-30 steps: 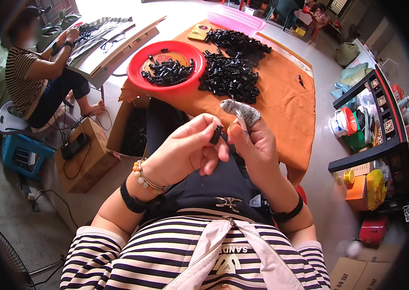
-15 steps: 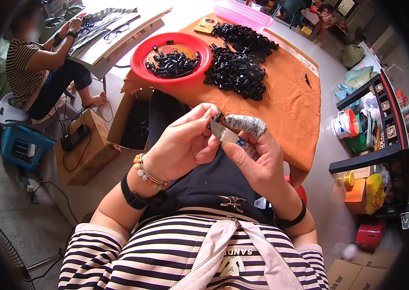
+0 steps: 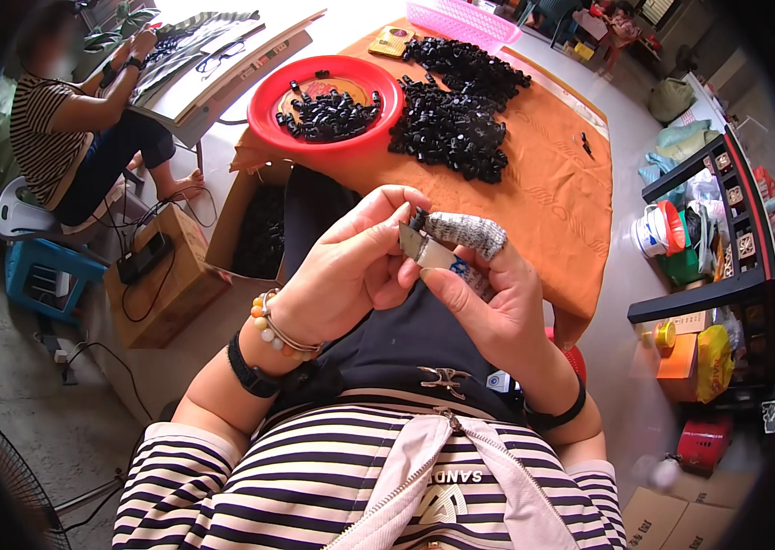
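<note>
Together, the left hand (image 3: 351, 275) and right hand (image 3: 488, 307) are closed on a small blade (image 3: 422, 249), the right forefinger wrapped in cloth tape (image 3: 465, 231).

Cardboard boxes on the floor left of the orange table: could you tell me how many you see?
2: a closed brown box with a dark device and cables on top, and beside it an open box of black parts against the table. Others may be hidden underneath.
</note>
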`<state>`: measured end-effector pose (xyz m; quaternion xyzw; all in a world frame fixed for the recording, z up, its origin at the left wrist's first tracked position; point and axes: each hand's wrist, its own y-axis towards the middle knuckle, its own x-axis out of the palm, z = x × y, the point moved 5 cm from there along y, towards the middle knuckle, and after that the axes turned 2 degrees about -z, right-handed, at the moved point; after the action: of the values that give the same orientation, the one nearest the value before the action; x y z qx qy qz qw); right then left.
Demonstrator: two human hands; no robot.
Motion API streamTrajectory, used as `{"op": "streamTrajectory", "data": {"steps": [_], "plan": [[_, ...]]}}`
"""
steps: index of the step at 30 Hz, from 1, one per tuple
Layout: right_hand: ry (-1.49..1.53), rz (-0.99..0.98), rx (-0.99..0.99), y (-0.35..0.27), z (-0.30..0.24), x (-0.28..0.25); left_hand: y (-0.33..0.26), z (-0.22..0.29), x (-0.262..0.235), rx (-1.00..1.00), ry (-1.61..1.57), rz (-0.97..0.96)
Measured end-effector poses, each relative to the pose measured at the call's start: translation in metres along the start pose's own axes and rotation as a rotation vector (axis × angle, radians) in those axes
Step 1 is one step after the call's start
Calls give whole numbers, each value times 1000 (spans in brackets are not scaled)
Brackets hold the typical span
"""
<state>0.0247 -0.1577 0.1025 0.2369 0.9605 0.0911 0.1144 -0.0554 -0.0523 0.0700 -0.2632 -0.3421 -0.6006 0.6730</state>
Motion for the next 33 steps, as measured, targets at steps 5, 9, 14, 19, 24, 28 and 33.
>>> {"op": "streamTrajectory", "data": {"steps": [5,9,14,19,24,28,33], "plan": [[-63,27,-31,-1,-4,1,0,3,5,17,52,78],[-61,20,-28,-1,-4,0,-1,3,5,39,58,62],[-25,8,-19,0,-2,1,-1,2,4,45,79,70],[-26,-5,-15,0,-3,1,-1,3,4,46,83,72],[-23,-8,-16,-1,-4,1,-1,3,5,46,85,66],[-14,-2,-24,-1,-3,1,-2,3,8,53,60,80],[-15,-16,-17,-1,-4,0,-2,3,8,62,75,100]]}}
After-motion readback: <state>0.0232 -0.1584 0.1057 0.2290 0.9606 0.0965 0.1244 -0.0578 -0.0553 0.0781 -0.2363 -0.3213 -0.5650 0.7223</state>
